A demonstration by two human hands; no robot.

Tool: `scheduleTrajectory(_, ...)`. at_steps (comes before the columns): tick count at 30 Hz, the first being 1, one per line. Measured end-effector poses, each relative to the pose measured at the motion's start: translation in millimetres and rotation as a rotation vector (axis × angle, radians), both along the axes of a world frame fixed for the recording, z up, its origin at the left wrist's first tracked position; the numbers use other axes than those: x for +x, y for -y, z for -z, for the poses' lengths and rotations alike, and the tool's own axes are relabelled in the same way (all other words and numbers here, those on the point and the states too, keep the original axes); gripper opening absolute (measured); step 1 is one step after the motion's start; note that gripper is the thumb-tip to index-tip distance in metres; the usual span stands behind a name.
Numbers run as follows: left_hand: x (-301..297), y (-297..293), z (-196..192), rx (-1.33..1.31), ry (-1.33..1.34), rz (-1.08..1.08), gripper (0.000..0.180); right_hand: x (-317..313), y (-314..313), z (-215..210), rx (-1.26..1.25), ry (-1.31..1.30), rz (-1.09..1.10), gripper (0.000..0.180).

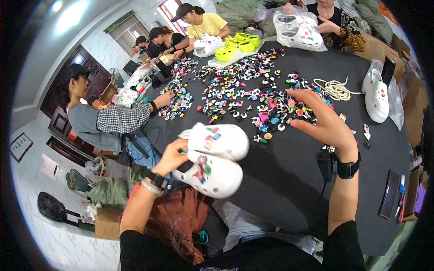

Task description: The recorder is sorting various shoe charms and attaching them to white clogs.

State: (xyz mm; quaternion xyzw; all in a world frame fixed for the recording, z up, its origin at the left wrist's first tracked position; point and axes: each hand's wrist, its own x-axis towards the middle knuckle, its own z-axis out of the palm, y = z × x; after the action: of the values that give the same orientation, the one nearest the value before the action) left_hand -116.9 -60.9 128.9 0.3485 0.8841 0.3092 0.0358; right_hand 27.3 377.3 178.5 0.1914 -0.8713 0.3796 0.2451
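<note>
My left hand (171, 156) is closed on a pair of white clogs (228, 141), gripping them at the heel ends, side by side above the near table edge. Small coloured charms sit in the holes of both uppers. Over the right part of a wide spread of loose shoe charms (266, 106), my right hand (324, 121) is open, thumb and fingers apart. Its fingertips are close to the charms; whether they touch any I cannot tell. Nothing shows between them. Each of my wrists has a dark strap with a small device.
On the black table (280, 189), a coiled cream cord (337, 89) and a white clog (376, 97) lie at the right. A dark narrow tray (389, 194) and pens are near the right edge. Lime clogs (239, 45) stand at the back. Several co-workers sit around; one person's hand (165, 98) reaches into the charms.
</note>
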Motion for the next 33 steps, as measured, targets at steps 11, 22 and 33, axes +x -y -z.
scheduleTrajectory(11, -94, 84, 25, 0.240, -0.277, -0.760, 0.023, 2, 1, 3, 0.035, -0.007, 0.000, 0.053)
scheduleTrajectory(22, -165, 82, 56, -0.287, -0.234, -0.740, 0.054, 2, 14, 5, 0.158, -0.016, 0.038, 0.054)
scheduleTrajectory(33, -85, 95, 55, -0.042, -0.268, -0.549, 0.063, 12, 15, 21, 0.340, 0.180, -0.138, 0.053)
